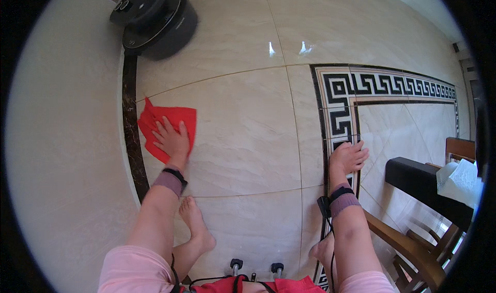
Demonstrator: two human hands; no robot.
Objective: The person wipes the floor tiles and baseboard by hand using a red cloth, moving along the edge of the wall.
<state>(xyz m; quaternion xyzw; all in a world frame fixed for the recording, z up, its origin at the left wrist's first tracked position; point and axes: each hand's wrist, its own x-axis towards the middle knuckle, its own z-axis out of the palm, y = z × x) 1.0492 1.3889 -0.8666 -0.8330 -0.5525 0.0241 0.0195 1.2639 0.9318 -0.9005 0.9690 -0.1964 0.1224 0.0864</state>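
Observation:
A red cloth lies spread on the tiled floor, close to the dark baseboard on the left. My left hand presses down flat on it with the fingers apart. On the right, my right hand is over the black-and-white Greek-key border of the floor, fingers slightly spread and holding nothing. Whether its palm touches the tile cannot be told. Each wrist wears a purple band with a black strap, and a small black device with a cable hangs at the right one.
A black multi-cooker-like appliance stands on the floor against the left wall, near a wall socket. Wooden chairs and a dark table edge bearing white tissue crowd the right side. My bare feet are below.

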